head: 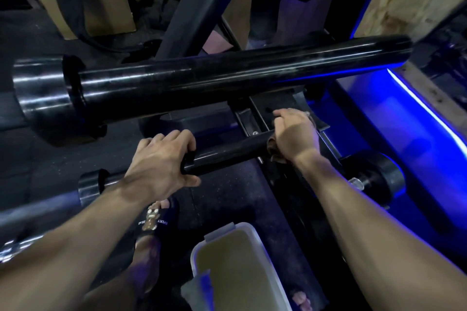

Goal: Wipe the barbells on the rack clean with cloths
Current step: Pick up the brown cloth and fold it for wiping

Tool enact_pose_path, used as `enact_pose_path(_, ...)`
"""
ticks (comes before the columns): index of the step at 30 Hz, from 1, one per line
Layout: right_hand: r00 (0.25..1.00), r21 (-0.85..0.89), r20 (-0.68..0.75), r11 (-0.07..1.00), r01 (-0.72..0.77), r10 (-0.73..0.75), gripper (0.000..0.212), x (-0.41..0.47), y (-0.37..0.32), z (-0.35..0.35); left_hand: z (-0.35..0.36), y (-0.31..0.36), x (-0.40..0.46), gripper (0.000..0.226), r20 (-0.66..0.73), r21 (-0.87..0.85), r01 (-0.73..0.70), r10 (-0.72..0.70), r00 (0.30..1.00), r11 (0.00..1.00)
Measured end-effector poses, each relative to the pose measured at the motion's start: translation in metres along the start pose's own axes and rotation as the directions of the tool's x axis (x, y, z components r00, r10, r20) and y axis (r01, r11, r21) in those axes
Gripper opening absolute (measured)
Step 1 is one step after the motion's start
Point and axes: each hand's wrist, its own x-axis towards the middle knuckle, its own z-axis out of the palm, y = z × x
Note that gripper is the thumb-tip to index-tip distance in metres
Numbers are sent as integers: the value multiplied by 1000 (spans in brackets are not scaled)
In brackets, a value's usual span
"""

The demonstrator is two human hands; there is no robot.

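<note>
Two hands grip the lower barbell sleeve (227, 153): the left hand (156, 166) curls bare around its near end, the right hand (294, 137) wraps a brown cloth (273, 148) against the rack (255, 118). An upper barbell (227, 76) crosses just above; a white tub (227, 265) sits below between the forearms.

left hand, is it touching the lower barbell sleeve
Touching: the head view shows the left hand with fingers curled over the lower barbell sleeve and thumb underneath.

A thick glossy black steel barbell sleeve (227, 78) lies across the black metal rack (255, 118). Below it a thinner black barbell sleeve (227, 156) carries a crumpled brown cloth (274, 149) at its inner end.
</note>
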Motion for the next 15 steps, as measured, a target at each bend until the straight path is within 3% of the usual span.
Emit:
enact_pose_path(2, 999, 26, -29, 999, -46, 46, 70, -5, -15, 9, 1, 2, 0, 64, -3, 18, -3, 3, 1000, 1000)
enact_pose_path(5, 975, -43, -63, 976, 212, -215, 59, -33, -50, 25, 4, 4, -1, 70, -41, 40, -18, 19, 999, 999)
enact_pose_path(8, 923, 12, 22, 924, 383, -383, 60, -41, -51, 20, 6, 5, -1, 77, -5, 78, -16, 17, 1000, 997)
enact_pose_path(10, 960, 37, 54, 962, 272, -273, 67, -23, -27, 11, 3, 5, -1, 69, 44, 40, 4, -5, 999, 999)
enact_pose_path(13, 997, 35, 57, 997, -62, 60, 66, 4, 1, -1, -2, 4, 0, 60, 104, -38, 46, -42, 994, 998)
enact_pose_path(15, 995, -4, -36, 995, -95, 95, 58, -5, -12, 6, -2, 4, 1, 56, 98, -37, 44, -41, 994, 998)
